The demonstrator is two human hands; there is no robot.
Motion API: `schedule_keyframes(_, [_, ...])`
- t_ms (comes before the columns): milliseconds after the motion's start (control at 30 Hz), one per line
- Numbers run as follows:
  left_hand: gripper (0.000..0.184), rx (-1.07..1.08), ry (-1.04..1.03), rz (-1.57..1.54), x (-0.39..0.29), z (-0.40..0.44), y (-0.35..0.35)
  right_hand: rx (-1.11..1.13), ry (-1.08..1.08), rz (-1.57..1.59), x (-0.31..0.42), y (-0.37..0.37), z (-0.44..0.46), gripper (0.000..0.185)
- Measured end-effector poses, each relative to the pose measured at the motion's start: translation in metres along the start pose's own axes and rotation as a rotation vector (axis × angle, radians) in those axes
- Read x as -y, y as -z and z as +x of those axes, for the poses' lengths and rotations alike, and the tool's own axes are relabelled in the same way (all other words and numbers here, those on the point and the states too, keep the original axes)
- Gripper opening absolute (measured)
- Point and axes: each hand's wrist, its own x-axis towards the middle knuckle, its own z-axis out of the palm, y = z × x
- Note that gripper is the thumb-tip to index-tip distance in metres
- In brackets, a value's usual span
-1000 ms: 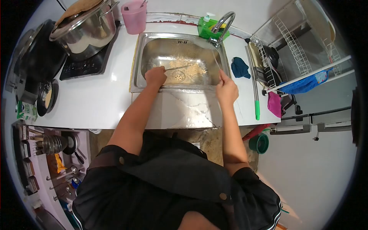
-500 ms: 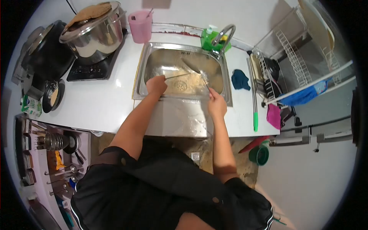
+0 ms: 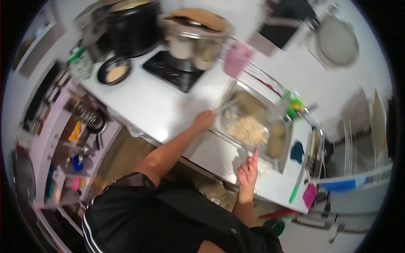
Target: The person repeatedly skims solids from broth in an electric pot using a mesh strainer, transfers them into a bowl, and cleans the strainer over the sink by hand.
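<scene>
My left hand is closed round a thin silver metal utensil at the left rim of the sink. Blur hides the utensil's far end, so its kind cannot be made out. My right hand is over the front rim with the index finger stretched out and the other fingers curled. Nothing shows in it. Inside the basin lies a bright, pale yellowish patch, too smeared to name.
To the left of the sink stand a pink jug, a steel pot on a black cooktop, a black pot and a small black pan. On the right are a dark blue cloth and a green-ended stick.
The view has swung left and tilted. My right hand has let go of the utensil handle it held and drawn back to the front rim. My left hand still grips a metal utensil.
</scene>
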Motion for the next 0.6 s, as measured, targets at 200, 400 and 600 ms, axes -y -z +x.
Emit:
schedule_keyframes(200, [0.017, -0.081, 0.117, -0.379, -0.019, -0.042, 0.192, 0.112, 0.157, -0.098, -0.091, -0.085, 0.051, 0.054])
schedule_keyframes(400, [0.016, -0.552, -0.003, -0.231, 0.101, -0.112, 0.386, 0.184, 0.254, -0.315, -0.174, -0.22, 0.12, 0.052])
schedule_keyframes(600, [0.02, -0.437, 0.321, -0.014, 0.164, -0.125, 0.466, 0.007, 0.852, -1.322, -0.2, -0.354, 0.246, 0.037])
